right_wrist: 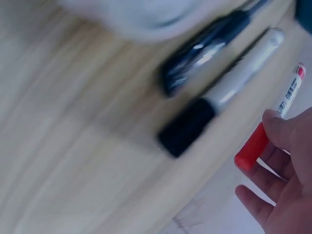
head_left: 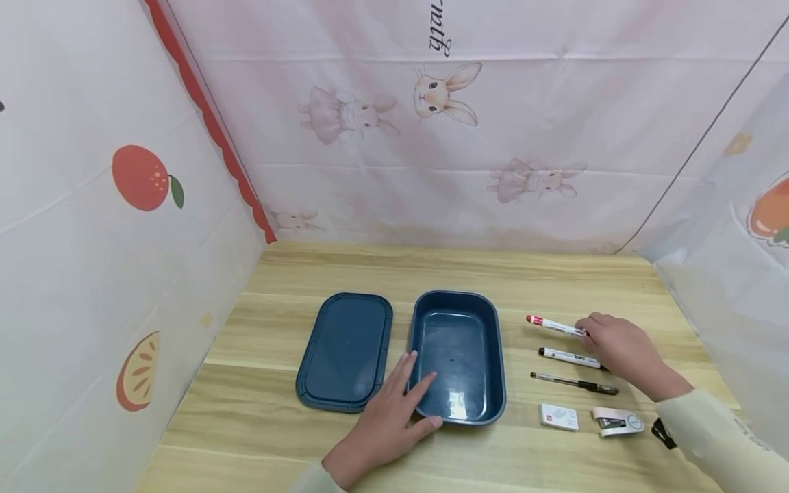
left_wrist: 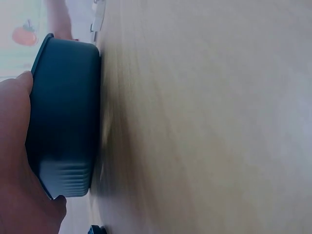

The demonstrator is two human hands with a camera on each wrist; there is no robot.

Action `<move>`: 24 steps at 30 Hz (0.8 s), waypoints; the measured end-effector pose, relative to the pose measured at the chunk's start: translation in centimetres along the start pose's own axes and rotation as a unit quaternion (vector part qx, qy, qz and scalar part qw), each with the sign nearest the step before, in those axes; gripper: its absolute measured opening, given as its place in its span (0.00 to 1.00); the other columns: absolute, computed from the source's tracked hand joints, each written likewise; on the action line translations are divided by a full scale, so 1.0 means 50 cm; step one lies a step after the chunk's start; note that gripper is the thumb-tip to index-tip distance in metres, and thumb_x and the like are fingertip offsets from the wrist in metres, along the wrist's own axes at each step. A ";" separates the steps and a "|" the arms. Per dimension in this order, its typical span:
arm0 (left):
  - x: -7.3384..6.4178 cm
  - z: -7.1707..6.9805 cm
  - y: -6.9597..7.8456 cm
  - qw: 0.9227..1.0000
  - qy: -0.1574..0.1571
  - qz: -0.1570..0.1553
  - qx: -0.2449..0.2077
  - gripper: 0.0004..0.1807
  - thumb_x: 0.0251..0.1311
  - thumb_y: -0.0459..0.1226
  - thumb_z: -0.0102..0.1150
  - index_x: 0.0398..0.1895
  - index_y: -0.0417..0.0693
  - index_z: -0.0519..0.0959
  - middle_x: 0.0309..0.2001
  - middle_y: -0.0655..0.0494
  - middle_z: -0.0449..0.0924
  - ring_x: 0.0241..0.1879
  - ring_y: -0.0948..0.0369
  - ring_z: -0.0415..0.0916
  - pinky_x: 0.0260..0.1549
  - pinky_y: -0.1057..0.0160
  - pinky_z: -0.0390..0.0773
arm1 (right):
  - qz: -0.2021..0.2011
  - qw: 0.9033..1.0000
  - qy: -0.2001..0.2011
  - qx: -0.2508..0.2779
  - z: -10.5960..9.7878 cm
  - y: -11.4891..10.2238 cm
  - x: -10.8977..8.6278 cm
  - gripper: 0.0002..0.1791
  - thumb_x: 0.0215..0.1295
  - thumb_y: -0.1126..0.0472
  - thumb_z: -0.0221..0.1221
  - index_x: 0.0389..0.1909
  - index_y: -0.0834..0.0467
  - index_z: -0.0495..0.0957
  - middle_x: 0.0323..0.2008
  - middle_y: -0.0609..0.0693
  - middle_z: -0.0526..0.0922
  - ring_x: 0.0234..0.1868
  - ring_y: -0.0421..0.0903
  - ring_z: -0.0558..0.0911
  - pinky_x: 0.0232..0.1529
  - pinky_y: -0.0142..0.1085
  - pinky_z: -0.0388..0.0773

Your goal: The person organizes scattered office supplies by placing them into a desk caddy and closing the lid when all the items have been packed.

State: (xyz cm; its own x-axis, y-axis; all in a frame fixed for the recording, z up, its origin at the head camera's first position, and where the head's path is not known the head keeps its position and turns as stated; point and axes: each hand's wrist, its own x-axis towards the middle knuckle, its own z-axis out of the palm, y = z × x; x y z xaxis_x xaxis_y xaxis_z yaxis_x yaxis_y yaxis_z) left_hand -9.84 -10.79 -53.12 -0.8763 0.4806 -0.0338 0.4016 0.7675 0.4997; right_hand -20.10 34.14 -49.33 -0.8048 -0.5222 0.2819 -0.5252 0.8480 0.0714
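My left hand (head_left: 387,418) lies on the near left rim of a dark blue plastic box (head_left: 453,342), fingers spread. The left wrist view shows the box's side wall (left_wrist: 66,102) close beside that hand. At the right, my right hand (head_left: 625,350) pinches a red and white marker (head_left: 557,326) by its red cap (right_wrist: 253,146), between thumb and fingers. Just nearer lies a black and white marker (head_left: 570,357), then a black pen (head_left: 573,383). The inside of the box holds nothing.
A flat dark blue lid (head_left: 346,352) lies left of the box. Nearer on the right are a small white box (head_left: 559,416), a stapler (head_left: 618,422) and a black clip-like item (head_left: 663,433), partly behind the right sleeve. Printed cloth walls enclose the wooden table (head_left: 259,383).
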 end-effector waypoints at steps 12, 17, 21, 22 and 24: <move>-0.001 -0.003 -0.002 0.999 -0.025 -0.011 -0.030 0.38 0.68 0.69 0.41 0.79 0.77 0.50 0.82 0.63 0.23 0.81 0.61 0.23 0.69 0.35 0.61 | -0.010 0.999 0.030 -0.016 -0.058 -0.105 0.070 0.11 0.56 0.64 0.72 0.41 0.60 0.84 0.33 0.50 0.84 0.38 0.52 0.83 0.60 0.61 0.71; -0.003 -0.005 -0.004 0.999 -0.032 -0.014 -0.039 0.39 0.68 0.69 0.42 0.79 0.75 0.51 0.82 0.63 0.23 0.81 0.61 0.22 0.68 0.34 0.62 | -0.014 0.999 0.036 -0.008 -0.067 -0.136 0.100 0.11 0.59 0.63 0.70 0.42 0.59 0.84 0.35 0.50 0.84 0.39 0.51 0.83 0.62 0.60 0.70; -0.004 -0.005 -0.006 0.999 -0.031 -0.012 -0.041 0.39 0.68 0.70 0.41 0.79 0.75 0.51 0.82 0.63 0.22 0.81 0.61 0.22 0.67 0.33 0.63 | -0.022 0.999 0.036 -0.003 -0.070 -0.152 0.122 0.12 0.61 0.61 0.70 0.43 0.59 0.84 0.35 0.50 0.84 0.39 0.51 0.82 0.63 0.59 0.70; -0.003 -0.004 -0.006 0.999 -0.030 -0.010 -0.042 0.39 0.68 0.70 0.41 0.79 0.74 0.52 0.82 0.63 0.22 0.81 0.61 0.23 0.67 0.34 0.63 | -0.023 0.999 0.036 -0.002 -0.071 -0.155 0.127 0.12 0.61 0.61 0.69 0.44 0.59 0.84 0.35 0.50 0.84 0.39 0.51 0.82 0.63 0.59 0.70; -0.002 -0.004 -0.005 0.999 -0.029 -0.008 -0.041 0.39 0.67 0.70 0.40 0.79 0.75 0.52 0.82 0.64 0.22 0.81 0.62 0.22 0.67 0.34 0.64 | -0.024 0.999 0.038 0.003 -0.072 -0.160 0.137 0.11 0.62 0.60 0.69 0.44 0.59 0.83 0.35 0.50 0.83 0.40 0.51 0.82 0.63 0.58 0.69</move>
State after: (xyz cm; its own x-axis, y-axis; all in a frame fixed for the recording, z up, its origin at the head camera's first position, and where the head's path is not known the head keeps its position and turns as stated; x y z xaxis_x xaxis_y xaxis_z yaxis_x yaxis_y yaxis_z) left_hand -9.92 -11.13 -53.08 -0.8651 0.4933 -0.0911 0.3621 0.7398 0.5671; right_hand -20.44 24.11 -44.52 -0.7549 -0.5541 0.3509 -0.5648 0.8212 0.0819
